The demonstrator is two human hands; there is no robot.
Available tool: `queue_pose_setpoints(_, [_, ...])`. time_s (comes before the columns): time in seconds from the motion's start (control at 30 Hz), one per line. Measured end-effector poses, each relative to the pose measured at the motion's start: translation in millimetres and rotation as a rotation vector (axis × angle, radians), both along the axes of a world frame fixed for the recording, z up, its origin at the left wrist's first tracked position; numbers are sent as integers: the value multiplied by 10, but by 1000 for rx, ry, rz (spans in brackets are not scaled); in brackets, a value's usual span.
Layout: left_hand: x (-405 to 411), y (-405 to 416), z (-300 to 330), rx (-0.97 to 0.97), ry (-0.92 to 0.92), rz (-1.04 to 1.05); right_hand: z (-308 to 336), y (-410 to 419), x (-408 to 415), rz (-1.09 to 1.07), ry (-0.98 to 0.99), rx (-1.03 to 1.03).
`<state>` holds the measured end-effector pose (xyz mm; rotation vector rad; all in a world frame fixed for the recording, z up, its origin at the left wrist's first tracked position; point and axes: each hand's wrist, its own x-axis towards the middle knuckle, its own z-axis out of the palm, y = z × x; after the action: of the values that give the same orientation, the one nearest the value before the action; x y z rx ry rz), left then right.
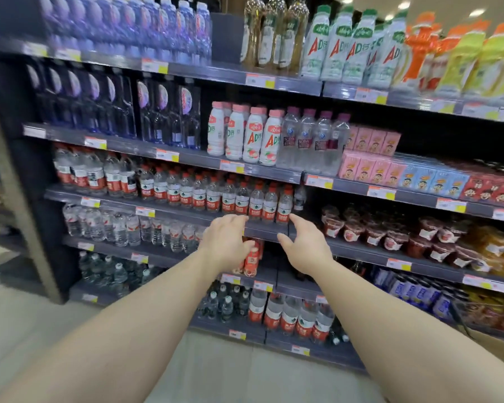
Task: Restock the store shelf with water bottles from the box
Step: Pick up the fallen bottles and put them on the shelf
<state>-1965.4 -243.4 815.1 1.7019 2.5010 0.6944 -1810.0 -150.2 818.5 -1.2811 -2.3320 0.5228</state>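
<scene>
While both the left hand (226, 239) and right hand (306, 242) hover spread and empty just below the red-labelled water bottles (216, 196), that row looks nearly full; the box is not clearly in view.

Red-labelled water bottles on dark store shelf, row fully faced.

Water bottles (216, 196): clear plastic, red caps, red-and-white labels, standing upright and touching side by side along the front edge of the shelf (169, 209), third tier from the floor. The row ends at the shelf's right divider; more bottles stand behind.
</scene>
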Motion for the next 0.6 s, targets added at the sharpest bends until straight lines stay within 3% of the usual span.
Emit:
queue_pose_setpoints(0.3, [-181,-515,-208,-101,-14,137,-367,-336,-228,126,-20,-108])
queue_pose_setpoints(0.6, [-1540,-365,-506,-171,12,187,-634,-47,-1620,181,-21,-130])
